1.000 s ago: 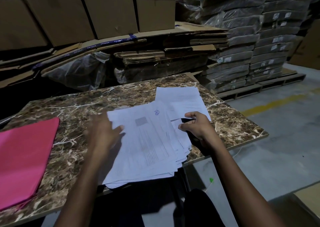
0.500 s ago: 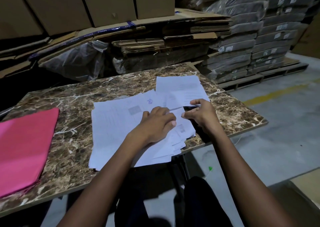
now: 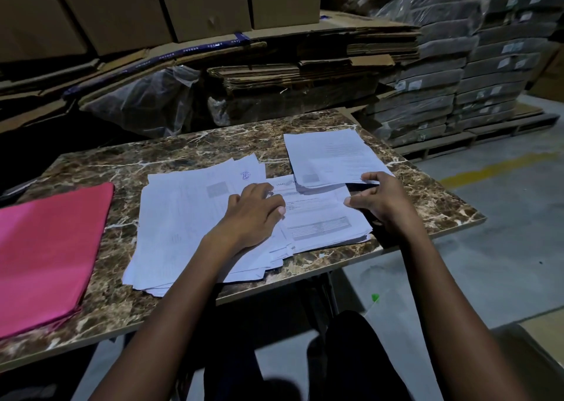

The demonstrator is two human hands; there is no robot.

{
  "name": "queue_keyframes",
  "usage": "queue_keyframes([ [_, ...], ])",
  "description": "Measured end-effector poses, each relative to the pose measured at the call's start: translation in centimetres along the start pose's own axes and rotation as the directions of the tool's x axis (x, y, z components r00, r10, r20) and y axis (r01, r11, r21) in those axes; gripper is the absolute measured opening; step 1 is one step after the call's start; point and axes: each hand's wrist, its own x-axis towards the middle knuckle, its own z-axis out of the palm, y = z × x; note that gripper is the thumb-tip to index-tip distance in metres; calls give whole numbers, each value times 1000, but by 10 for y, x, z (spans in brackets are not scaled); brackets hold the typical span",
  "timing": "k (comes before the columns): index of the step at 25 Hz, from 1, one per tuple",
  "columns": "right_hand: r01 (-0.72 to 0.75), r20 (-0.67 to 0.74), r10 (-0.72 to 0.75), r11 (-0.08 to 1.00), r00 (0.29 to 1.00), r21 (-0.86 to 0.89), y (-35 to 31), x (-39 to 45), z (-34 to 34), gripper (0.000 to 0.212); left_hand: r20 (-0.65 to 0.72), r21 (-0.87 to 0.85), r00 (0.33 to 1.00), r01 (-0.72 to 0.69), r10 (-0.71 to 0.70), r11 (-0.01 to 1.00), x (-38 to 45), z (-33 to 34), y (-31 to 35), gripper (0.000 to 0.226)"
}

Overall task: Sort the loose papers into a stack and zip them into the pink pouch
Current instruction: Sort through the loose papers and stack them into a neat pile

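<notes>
With the left hand (image 3: pixel 256 214) pressing loosely curled fingers on the fanned papers (image 3: pixel 189 223) mid-surface and the right hand (image 3: pixel 377 199) pinching a lifted sheet (image 3: pixel 329 156), overhanging near-edge pages could slide off the surface (image 3: pixel 427 205), away from the pink pouch (image 3: pixel 45 248) at left.

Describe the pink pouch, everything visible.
The pink pouch lies flat at the left end of the marble-patterned table, cut off by the frame's left edge. It looks like thin, smooth plastic or fabric, plain pink, with layered edges at its near corner. No zip shows. Neither hand touches it; the loose papers lie apart, to its right.
</notes>
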Motion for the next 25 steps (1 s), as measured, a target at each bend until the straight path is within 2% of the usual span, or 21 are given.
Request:
queue_keyframes([
  [9, -4, -12, 3, 999, 1000, -35, 14, -10, -25, 86, -85, -41, 992, 95, -98, 995, -9, 0, -18, 29],
  [14, 14, -112, -12, 1000, 994, 23, 19, -53, -28, 69, -111, -52, 985, 125, -130, 991, -7, -1, -20, 26],
  [18, 36, -162, -29, 998, 986, 42, 23, -86, -28, 62, -133, -43, 982, 129, -134, 991, -5, 0, -23, 24],
  [25, -4, -290, 46, 989, 956, 145, 43, -142, -25, 40, -169, -23, 976, 131, -133, 991, -7, 2, -22, 24],
])
